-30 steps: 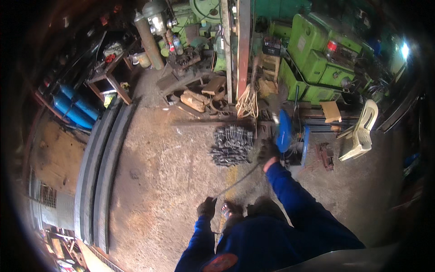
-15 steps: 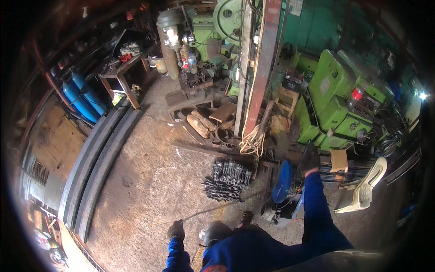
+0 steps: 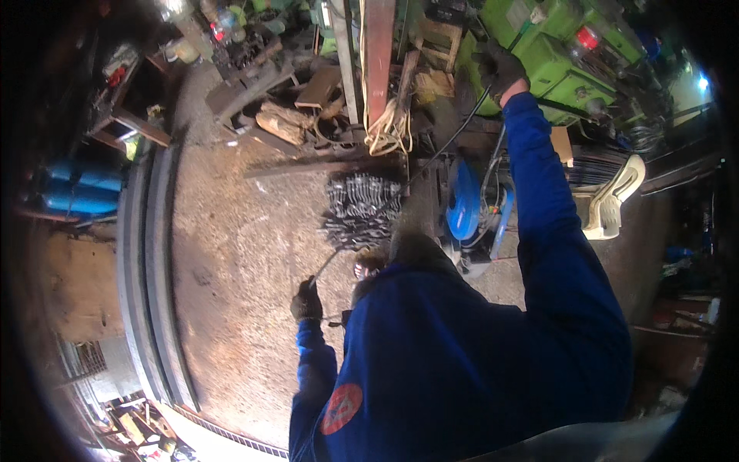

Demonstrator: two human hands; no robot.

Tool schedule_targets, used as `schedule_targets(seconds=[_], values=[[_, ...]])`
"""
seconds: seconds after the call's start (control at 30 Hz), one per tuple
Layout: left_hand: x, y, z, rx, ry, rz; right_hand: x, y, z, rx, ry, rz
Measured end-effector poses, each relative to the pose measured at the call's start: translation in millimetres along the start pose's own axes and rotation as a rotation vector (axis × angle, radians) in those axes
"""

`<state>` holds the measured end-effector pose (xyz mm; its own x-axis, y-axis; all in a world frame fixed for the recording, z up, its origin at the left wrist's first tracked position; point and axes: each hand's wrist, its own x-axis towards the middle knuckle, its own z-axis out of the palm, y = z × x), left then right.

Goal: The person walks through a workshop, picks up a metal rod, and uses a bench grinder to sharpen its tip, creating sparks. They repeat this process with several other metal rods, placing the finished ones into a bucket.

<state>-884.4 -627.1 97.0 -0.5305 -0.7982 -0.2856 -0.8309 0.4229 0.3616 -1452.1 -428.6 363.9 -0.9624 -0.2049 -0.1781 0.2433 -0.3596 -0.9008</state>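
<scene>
My left hand point(image 3: 306, 302), in a dark glove, is closed around a thin metal rod point(image 3: 327, 266) that slants up and right toward a pile of short dark metal pieces point(image 3: 362, 202) on the floor. My right hand point(image 3: 500, 69), also gloved, is raised at the upper right in front of the green machine, with its fingers curled. A dark cable point(image 3: 464, 127) runs down and left from near it; what the fingers hold is not clear. Below my right arm stands a floor-standing cutting machine with a blue rounded guard point(image 3: 463, 202). My torso hides the far part of the rod.
Long dark steel beams point(image 3: 158, 269) lie on the left, near blue gas cylinders point(image 3: 83, 189). A rusty upright post point(image 3: 377, 69) carries coiled pale rope point(image 3: 390, 132). To the right stand a white plastic chair point(image 3: 612, 200) and the green machine point(image 3: 573, 73).
The view has shifted, bringing my torso further into sight. My right hand has moved up, away from the blue-guarded machine. My left hand still grips the rod, which now points more steeply.
</scene>
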Motion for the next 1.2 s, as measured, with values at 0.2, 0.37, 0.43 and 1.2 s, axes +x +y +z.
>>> schedule_targets(seconds=[0.2,0.37,0.43,1.2], values=[[19.4,5.1,20.2,0.020,0.088,0.008,89.8,9.1,9.5,0.031,-0.116,-0.053],[54.2,65.3,0.9,0.078,-0.032,-0.079,201.6,21.0,21.3,-0.292,-0.253,-0.459],[66.2,69.4,-3.1,0.166,0.004,-0.070,206.3,30.2,71.4,0.077,-0.340,-0.106],[83.6,280.7,-25.4,0.266,-0.075,-0.041,376.9,54.2,287.6,-0.794,-0.699,-0.624]])
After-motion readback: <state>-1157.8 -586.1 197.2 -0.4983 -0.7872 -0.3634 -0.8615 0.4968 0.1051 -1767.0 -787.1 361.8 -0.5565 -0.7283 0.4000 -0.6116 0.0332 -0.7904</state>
